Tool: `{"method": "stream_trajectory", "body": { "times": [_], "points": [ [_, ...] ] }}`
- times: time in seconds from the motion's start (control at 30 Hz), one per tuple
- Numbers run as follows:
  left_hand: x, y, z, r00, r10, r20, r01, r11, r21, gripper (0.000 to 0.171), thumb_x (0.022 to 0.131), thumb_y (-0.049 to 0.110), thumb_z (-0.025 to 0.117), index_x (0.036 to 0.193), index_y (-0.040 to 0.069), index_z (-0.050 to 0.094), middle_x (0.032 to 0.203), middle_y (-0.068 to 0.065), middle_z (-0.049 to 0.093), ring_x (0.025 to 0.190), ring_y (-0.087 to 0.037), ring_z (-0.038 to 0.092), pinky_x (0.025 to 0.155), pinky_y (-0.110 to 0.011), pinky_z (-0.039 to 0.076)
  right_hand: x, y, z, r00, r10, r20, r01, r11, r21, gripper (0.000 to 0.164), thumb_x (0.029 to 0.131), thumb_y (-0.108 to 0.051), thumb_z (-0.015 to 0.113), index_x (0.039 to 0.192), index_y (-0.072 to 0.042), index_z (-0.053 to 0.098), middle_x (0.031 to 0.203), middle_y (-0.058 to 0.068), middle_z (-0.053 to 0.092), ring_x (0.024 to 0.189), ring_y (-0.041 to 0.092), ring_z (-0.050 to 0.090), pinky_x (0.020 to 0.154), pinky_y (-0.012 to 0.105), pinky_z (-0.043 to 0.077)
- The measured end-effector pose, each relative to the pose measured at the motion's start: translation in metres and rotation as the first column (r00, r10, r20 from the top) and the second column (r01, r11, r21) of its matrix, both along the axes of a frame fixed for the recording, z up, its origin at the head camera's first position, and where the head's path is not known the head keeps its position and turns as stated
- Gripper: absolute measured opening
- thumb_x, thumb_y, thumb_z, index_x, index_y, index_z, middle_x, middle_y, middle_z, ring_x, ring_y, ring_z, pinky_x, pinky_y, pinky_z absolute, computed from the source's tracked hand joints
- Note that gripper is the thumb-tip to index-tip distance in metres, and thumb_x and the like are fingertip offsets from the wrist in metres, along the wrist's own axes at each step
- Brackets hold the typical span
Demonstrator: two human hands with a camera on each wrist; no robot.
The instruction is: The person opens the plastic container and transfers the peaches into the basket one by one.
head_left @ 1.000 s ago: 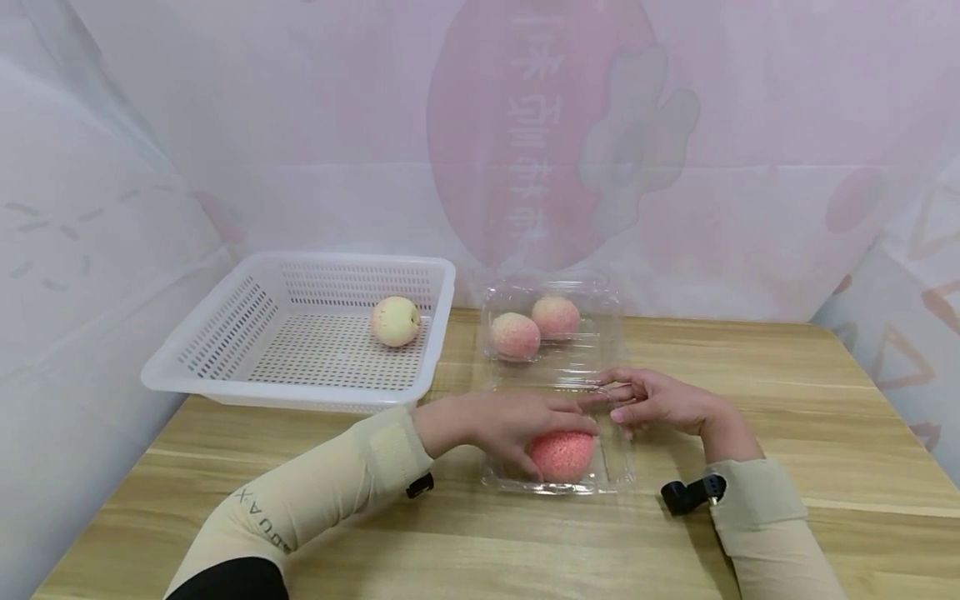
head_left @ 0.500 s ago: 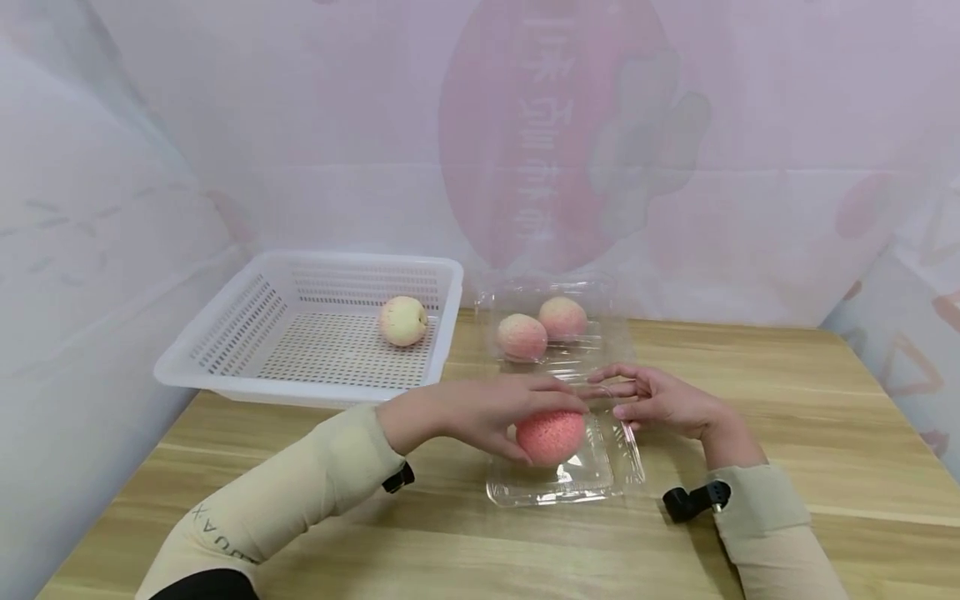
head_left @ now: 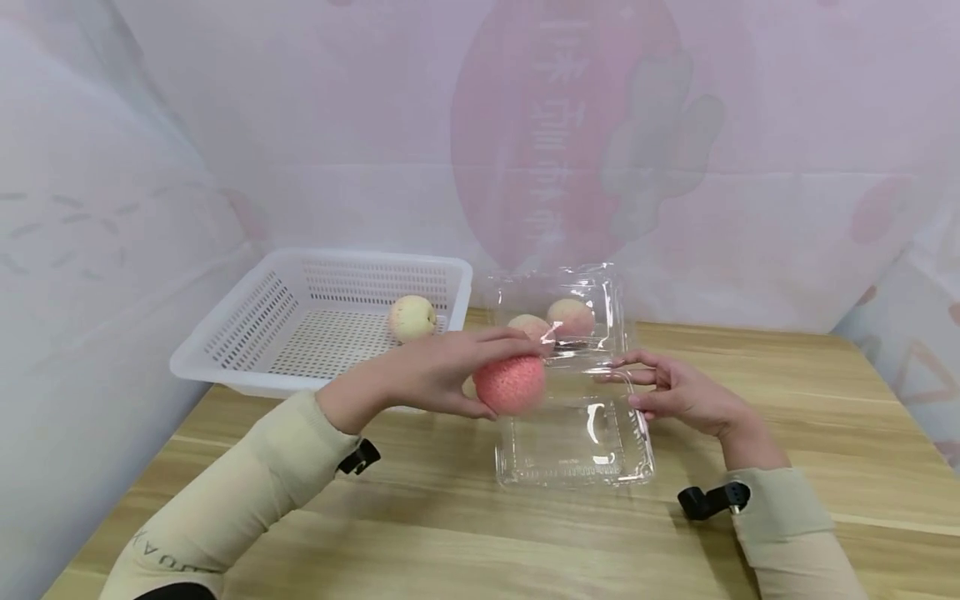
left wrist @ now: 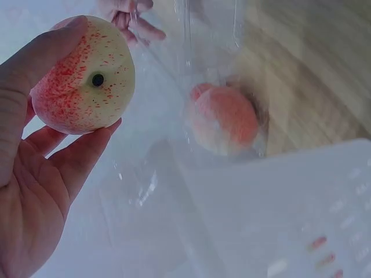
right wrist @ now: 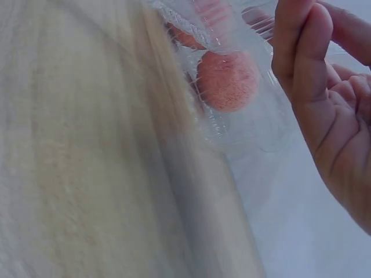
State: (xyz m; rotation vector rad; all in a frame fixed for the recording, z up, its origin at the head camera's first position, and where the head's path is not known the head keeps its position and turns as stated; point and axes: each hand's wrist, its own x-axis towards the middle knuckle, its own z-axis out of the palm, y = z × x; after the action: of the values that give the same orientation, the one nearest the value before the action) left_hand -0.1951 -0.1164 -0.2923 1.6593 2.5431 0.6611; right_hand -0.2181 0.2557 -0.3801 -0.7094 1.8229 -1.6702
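Note:
My left hand point(head_left: 427, 367) grips a pink-red peach point(head_left: 512, 386), thumb below and fingers over the top, above the left side of a clear plastic clamshell box point(head_left: 573, 468). The left wrist view shows this peach point(left wrist: 113, 101) as cream with red speckles and a small dark hole. The box lies unfolded, its near half bare. Two peaches, one at left point(head_left: 527, 325) and one at right point(head_left: 572, 318), sit in the far half. My right hand point(head_left: 686, 396) pinches the box's right side near the fold, thumb outside and fingers reaching over the plastic.
A white perforated basket point(head_left: 247, 380) stands at the back left, with a pale yellowish peach point(head_left: 411, 319) at its right end. A printed cloth backdrop point(head_left: 360, 167) rises behind the wooden table point(head_left: 420, 533).
My left hand has lifted the pink-red peach out of the box's near half and moved it up and left. The right hand stays at the box's side; the box has shifted slightly.

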Motion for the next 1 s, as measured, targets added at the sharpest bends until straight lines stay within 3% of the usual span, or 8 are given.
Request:
{"method": "stream_trajectory", "body": {
  "times": [0.27, 0.43, 0.73, 1.0],
  "points": [
    [-0.007, -0.023, 0.012, 0.992, 0.119, -0.039, -0.117, 0.992, 0.043, 0.082, 0.074, 0.019, 0.088, 0.145, 0.008, 0.048, 0.144, -0.007, 0.054, 0.127, -0.024, 0.057, 0.101, -0.038, 0.054, -0.001, 0.013, 0.007, 0.999, -0.017, -0.04, 0.015, 0.998, -0.06, 0.054, 0.097, 0.012, 0.05, 0.146, 0.005, 0.03, 0.144, -0.001, 0.058, 0.071, 0.001, 0.061, 0.068, 0.019, 0.056],
    [-0.011, -0.038, 0.014, 0.979, 0.201, -0.019, -0.2, 0.979, 0.039, 0.083, 0.073, 0.019, 0.088, 0.146, 0.013, 0.047, 0.144, -0.004, 0.053, 0.125, -0.023, 0.058, 0.099, -0.039, 0.055, 0.0, 0.025, 0.013, 0.998, -0.058, -0.037, 0.054, 0.992, -0.11, 0.052, 0.097, 0.011, 0.05, 0.145, -0.004, 0.036, 0.143, -0.005, 0.059, 0.072, 0.003, 0.065, 0.069, 0.019, 0.058],
    [-0.018, -0.069, 0.015, 0.967, 0.256, 0.005, -0.255, 0.963, 0.083, 0.081, 0.074, 0.015, 0.088, 0.145, 0.011, 0.047, 0.141, -0.007, 0.054, 0.124, -0.025, 0.058, 0.097, -0.043, 0.055, 0.005, 0.054, 0.025, 0.996, -0.053, -0.067, 0.036, 0.972, -0.231, 0.049, 0.097, 0.018, 0.039, 0.143, 0.001, 0.033, 0.148, 0.001, 0.054, 0.075, 0.003, 0.061, 0.071, 0.024, 0.06],
    [-0.022, -0.092, 0.01, 0.94, 0.339, 0.024, -0.34, 0.939, 0.045, 0.083, 0.075, 0.017, 0.087, 0.147, 0.016, 0.046, 0.142, -0.004, 0.054, 0.126, -0.024, 0.055, 0.097, -0.046, 0.055, 0.011, 0.084, 0.029, 0.997, -0.013, -0.071, -0.01, 0.949, -0.314, 0.055, 0.096, 0.024, 0.029, 0.146, 0.001, 0.03, 0.152, 0.006, 0.049, 0.087, 0.012, 0.068, 0.075, 0.028, 0.061]
  ]
}}
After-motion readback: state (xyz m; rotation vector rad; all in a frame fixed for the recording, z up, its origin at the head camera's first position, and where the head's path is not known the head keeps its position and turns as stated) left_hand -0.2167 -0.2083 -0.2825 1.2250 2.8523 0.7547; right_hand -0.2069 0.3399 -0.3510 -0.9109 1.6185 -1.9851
